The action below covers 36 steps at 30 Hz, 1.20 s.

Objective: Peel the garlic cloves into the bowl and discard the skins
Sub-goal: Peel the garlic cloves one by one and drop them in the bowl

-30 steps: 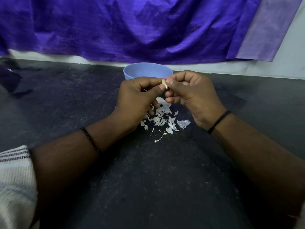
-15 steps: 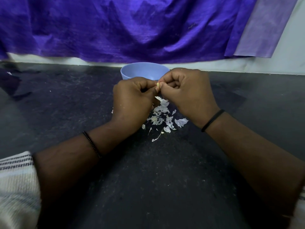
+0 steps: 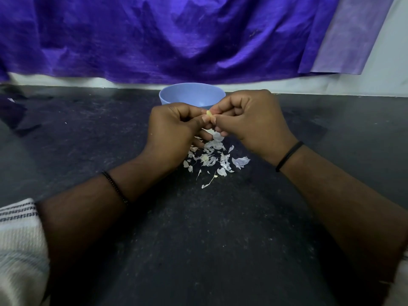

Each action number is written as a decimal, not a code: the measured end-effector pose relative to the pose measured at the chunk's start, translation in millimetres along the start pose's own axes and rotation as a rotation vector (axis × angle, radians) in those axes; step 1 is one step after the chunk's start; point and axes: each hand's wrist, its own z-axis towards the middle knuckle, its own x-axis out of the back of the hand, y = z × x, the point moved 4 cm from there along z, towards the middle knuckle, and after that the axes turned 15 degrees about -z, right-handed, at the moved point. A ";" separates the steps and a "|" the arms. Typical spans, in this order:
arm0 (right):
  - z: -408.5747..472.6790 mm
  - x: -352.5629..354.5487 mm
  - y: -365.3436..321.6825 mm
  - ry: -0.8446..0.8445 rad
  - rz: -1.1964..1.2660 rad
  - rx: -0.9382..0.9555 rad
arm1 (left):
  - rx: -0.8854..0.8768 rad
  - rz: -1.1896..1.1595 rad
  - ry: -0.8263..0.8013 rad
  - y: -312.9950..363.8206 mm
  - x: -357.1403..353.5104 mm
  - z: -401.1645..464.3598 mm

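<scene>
Purple cloth drapes behind a dark speckled stone counter (image 3: 92, 133). At left, the left hand (image 3: 174, 129) has its fingers curled, thumb and forefinger pinching one end of a small pale yellow garlic clove (image 3: 208, 114). Behind it stands a light blue plastic bowl (image 3: 191, 93). The right hand (image 3: 249, 120) pinches the clove's other end with its fingers curled. Below lies a scatter of white papery skins (image 3: 212, 157). Peeling seems underway; it would go best with the clove steadied while a nail lifts the skin over the pile, not over the bowl.
</scene>
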 end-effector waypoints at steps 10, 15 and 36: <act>-1.5 -4.1 -3.8 0.102 -0.219 0.104 | -0.032 0.106 -0.010 1.0 0.8 0.8; 0.0 -4.8 0.2 0.105 -0.079 0.028 | 0.010 0.006 0.036 0.5 1.2 2.2; -6.7 -7.9 -12.4 0.188 -0.432 0.247 | 0.172 -0.177 0.149 -3.0 -2.1 -0.6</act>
